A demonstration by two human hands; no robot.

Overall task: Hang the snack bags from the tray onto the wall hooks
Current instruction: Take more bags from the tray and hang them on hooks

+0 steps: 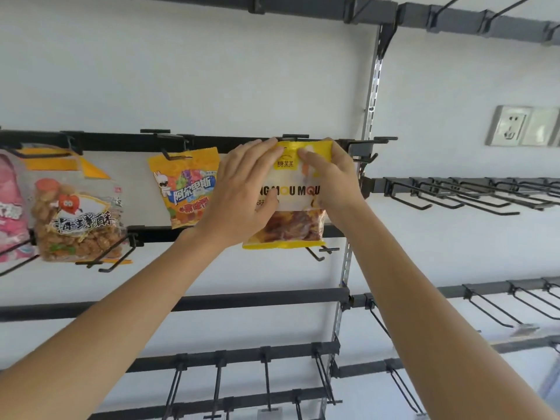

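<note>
The yellow-and-white plastic snack bag (298, 189), raised to the black metal hook (295, 136) on the dark wall rail (121, 142), is clamped near its top edge by the left grip (242, 195) and right grip (330, 180); holding that edge taut and level should help its hang hole, hidden here, meet the hook's tip.

Snack bags, I count four: a pink snack bag (10, 207) at the far left edge, a clear bag of fried snacks (78, 225), a yellow gummy bag (188, 183) and a yellow-and-white bag (297, 177). Two hands are up there, the left hand (242, 192) and the right hand (333, 180). One slotted metal upright (374, 86). One power socket (512, 125) and one blank plate (542, 127) beside it. The wire hooks (454, 201) overlap too much to count.
</note>
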